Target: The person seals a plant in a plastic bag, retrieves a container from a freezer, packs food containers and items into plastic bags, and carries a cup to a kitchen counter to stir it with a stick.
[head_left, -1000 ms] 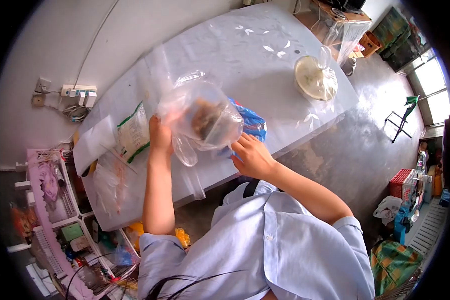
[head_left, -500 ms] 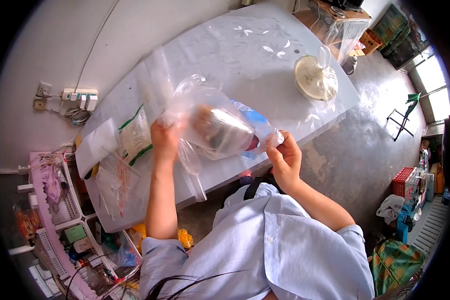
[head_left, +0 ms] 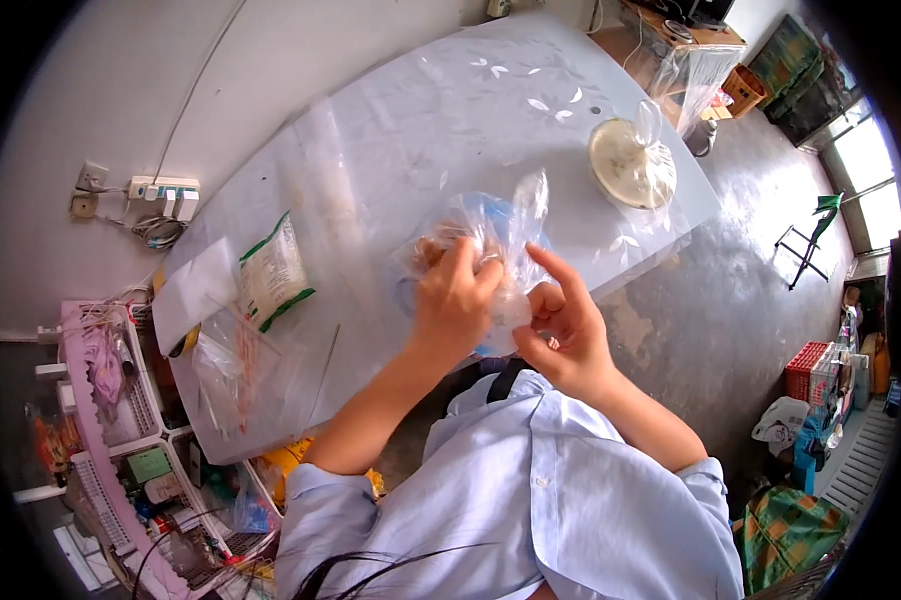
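A clear plastic bag point(head_left: 486, 215) with blue showing through it lies bunched at the near edge of the table, its loose end standing up. Brownish contents show faintly inside, but what they are I cannot make out. My left hand point(head_left: 456, 305) presses onto the bag from the left, its fingers bent and closed on the gathered plastic. Close against the bag's right side is my right hand point(head_left: 571, 335), with the index finger stretched out and the thumb apart from it. Some of its other fingers are curled beside the plastic.
A round, pale bowl point(head_left: 621, 165) wrapped in a knotted clear bag stands at the table's right. To the left lie a white-and-green packet point(head_left: 274, 270), a white sheet point(head_left: 193, 290) and clear plastic bags point(head_left: 226, 370). Storage baskets point(head_left: 156, 465) stand at lower left.
The bag has gone from stretched between both hands to bunched up on the table. My left hand has moved right to the bag; my right hand's fingers have spread.
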